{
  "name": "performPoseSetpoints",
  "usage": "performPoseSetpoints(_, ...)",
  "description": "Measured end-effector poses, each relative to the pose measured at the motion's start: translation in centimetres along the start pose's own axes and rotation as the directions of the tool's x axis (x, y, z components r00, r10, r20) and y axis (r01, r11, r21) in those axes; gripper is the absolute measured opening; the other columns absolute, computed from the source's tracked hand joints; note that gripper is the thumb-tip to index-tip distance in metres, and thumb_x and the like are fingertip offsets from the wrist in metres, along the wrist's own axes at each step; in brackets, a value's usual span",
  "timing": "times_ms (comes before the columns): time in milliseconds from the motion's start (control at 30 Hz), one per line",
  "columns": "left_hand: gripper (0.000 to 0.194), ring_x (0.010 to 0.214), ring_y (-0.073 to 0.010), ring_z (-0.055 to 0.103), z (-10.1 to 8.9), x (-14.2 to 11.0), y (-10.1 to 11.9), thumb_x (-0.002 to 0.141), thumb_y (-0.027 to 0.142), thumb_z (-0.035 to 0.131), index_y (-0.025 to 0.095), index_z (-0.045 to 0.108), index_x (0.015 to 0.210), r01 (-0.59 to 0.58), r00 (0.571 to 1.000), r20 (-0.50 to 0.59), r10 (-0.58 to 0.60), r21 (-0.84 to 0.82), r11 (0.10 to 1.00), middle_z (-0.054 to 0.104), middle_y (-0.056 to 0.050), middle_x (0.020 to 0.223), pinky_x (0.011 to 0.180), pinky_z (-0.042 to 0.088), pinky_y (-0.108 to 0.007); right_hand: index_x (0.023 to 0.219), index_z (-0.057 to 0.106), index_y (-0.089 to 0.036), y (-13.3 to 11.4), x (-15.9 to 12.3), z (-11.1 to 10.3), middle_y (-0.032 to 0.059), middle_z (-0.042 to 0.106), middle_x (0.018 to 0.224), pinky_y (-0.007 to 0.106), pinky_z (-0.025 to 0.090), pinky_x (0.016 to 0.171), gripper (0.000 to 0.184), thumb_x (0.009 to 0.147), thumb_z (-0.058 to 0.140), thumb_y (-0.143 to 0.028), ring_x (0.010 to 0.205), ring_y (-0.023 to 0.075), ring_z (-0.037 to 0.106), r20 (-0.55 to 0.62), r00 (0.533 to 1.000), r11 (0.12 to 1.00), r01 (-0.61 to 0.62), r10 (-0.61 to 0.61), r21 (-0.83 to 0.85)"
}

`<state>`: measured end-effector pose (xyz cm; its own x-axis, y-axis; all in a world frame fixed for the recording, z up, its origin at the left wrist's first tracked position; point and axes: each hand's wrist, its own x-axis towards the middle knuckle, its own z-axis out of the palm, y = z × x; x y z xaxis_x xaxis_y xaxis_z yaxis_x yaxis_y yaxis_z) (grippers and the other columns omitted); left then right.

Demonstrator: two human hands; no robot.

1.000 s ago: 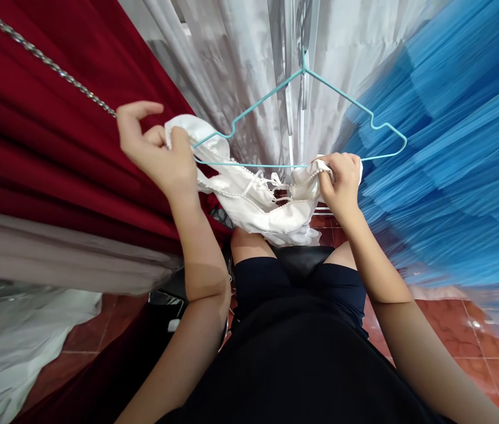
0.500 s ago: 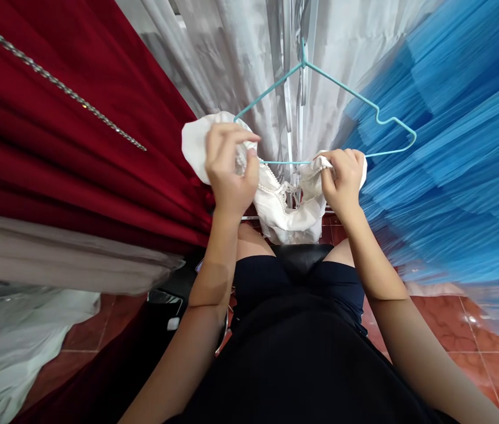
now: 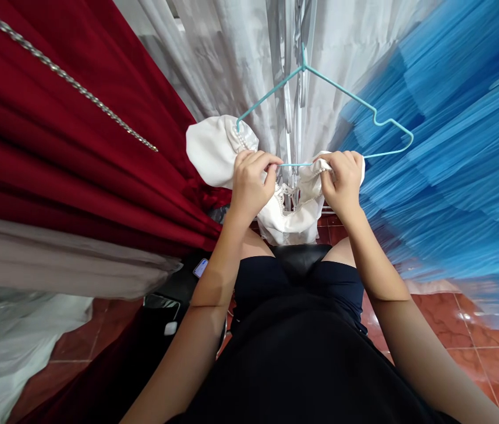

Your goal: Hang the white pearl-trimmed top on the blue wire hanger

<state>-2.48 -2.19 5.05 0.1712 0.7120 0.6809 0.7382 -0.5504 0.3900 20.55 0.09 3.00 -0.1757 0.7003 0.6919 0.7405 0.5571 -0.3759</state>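
A turquoise wire hanger [image 3: 339,91] stands upright in front of me, with its hook at the top. Its left end is inside the puffed shoulder of a white dress [image 3: 212,147] trimmed with pearl beads, while its right end sticks out bare. My left hand [image 3: 253,181] is closed, thumb and fingers pinching the hanger's lower bar beside the beaded edge. Closed as well, my right hand [image 3: 341,181] grips bunched white fabric against the same bar. The dress's neckline with its lacing sags between my hands, and the rest drops toward my knees.
Red fabric [image 3: 135,176] with a beaded chain [image 3: 77,87] hangs at left, blue tulle [image 3: 452,176] at right. White drapes [image 3: 249,65] and metal rails [image 3: 291,88] are ahead. A phone [image 3: 200,268] lies on a black surface by my left arm. The floor [image 3: 443,321] is red tile.
My left hand has moved right, from the dress's shoulder to the hanger's lower bar. The white shoulder now covers the hanger's left end. My right hand has kept its grip.
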Motion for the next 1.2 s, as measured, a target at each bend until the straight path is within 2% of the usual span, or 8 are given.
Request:
performPoseSetpoints(100, 0.021, 0.083, -0.0220, 0.065, 0.3, 0.0, 0.0, 0.095, 0.010, 0.056, 0.024, 0.070, 0.092, -0.028, 0.998, -0.054, 0.028, -0.014, 1.000, 0.072, -0.001, 0.083, 0.099, 0.050, -0.042, 0.100, 0.065, -0.025, -0.1, -0.1, 0.0, 0.0021, 0.074, 0.096, 0.046, 0.046, 0.104, 0.021, 0.094, 0.047, -0.019, 0.088, 0.0210, 0.062, 0.002, 1.000, 0.999, 0.019, -0.019, 0.040)
performPoseSetpoints(200, 0.021, 0.083, -0.0222, 0.064, 0.6, 0.2, 0.0, 0.094, 0.010, 0.057, 0.024, 0.071, 0.091, -0.042, 0.996, -0.083, 0.040, -0.029, 0.999, 0.070, -0.001, 0.080, 0.095, 0.051, -0.041, 0.105, 0.064, -0.025, 0.1, -0.7, -0.4, 0.0031, 0.072, 0.104, 0.051, 0.046, 0.111, 0.020, 0.092, 0.050, -0.019, 0.104, 0.0229, 0.066, -0.149, 0.987, 0.993, 0.079, -0.066, 0.084)
performPoseSetpoints(333, 0.020, 0.080, -0.0220, 0.063, 0.6, 0.4, -0.2, 0.092, 0.010, 0.058, 0.023, 0.072, 0.090, -0.045, 0.995, -0.093, 0.041, -0.041, 0.998, 0.068, -0.001, 0.077, 0.094, 0.051, -0.042, 0.095, 0.059, -0.022, 2.7, -1.8, -2.1, 0.0055, 0.063, 0.098, 0.047, 0.052, 0.093, 0.010, 0.085, 0.058, -0.022, 0.100, 0.0235, 0.063, -0.530, 0.842, 0.994, -0.111, 0.102, 0.015)
performPoseSetpoints(433, 0.020, 0.081, -0.0226, 0.063, 0.5, 0.5, -0.4, 0.091, 0.010, 0.058, 0.024, 0.072, 0.089, -0.028, 0.998, -0.062, 0.025, -0.035, 0.999, 0.068, 0.000, 0.078, 0.096, 0.050, -0.043, 0.089, 0.053, -0.023, 7.0, -1.3, -4.6, -0.0005, 0.053, 0.082, 0.031, 0.043, 0.066, 0.013, 0.079, 0.059, -0.017, 0.067, 0.0120, 0.044, -0.560, 0.770, 0.949, -0.298, 0.305, 0.106)
performPoseSetpoints(567, 0.021, 0.080, -0.0222, 0.063, 0.4, 0.5, -0.5, 0.090, 0.010, 0.057, 0.025, 0.073, 0.089, -0.033, 0.998, -0.056, 0.030, -0.045, 0.998, 0.068, 0.000, 0.078, 0.097, 0.050, -0.044, 0.076, 0.046, -0.027, 11.8, 2.0, -8.1, -0.0020, 0.050, 0.077, 0.029, 0.035, 0.059, 0.028, 0.072, 0.061, -0.004, 0.064, 0.0095, 0.038, -0.604, 0.695, 0.909, -0.396, 0.390, 0.132)
performPoseSetpoints(667, 0.021, 0.080, -0.0219, 0.063, 0.5, 0.7, -0.5, 0.089, 0.011, 0.057, 0.025, 0.072, 0.088, -0.027, 0.998, -0.051, 0.025, -0.051, 0.998, 0.069, 0.000, 0.079, 0.097, 0.051, -0.044, 0.073, 0.039, -0.028, 11.4, 5.4, -9.3, -0.0037, 0.047, 0.073, 0.029, 0.035, 0.060, 0.036, 0.073, 0.061, -0.001, 0.063, 0.0077, 0.036, -0.577, 0.734, 0.910, -0.413, 0.359, 0.040)
performPoseSetpoints(833, 0.019, 0.079, -0.0203, 0.062, 0.5, 0.7, -0.7, 0.090, 0.011, 0.057, 0.024, 0.071, 0.090, -0.025, 0.999, -0.031, 0.024, -0.044, 0.999, 0.069, 0.000, 0.080, 0.099, 0.051, -0.043, 0.072, 0.030, -0.028, 5.8, 8.5, -8.2, -0.0071, 0.040, 0.070, 0.027, 0.033, 0.060, 0.044, 0.070, 0.058, 0.006, 0.061, 0.0050, 0.033, -0.460, 0.849, 0.957, -0.291, 0.259, 0.001)
performPoseSetpoints(1200, 0.021, 0.081, -0.0203, 0.062, -0.6, 0.8, -1.4, 0.090, 0.009, 0.057, 0.025, 0.072, 0.089, -0.012, 1.000, 0.007, 0.012, -0.066, 0.998, 0.068, 0.000, 0.080, 0.099, 0.051, -0.042, 0.065, 0.037, -0.028, 4.5, 3.4, -9.0, -0.0060, 0.045, 0.060, 0.031, 0.028, 0.054, 0.035, 0.058, 0.059, -0.001, 0.056, 0.0077, 0.033, -0.388, 0.859, 0.932, -0.363, 0.334, -0.002)
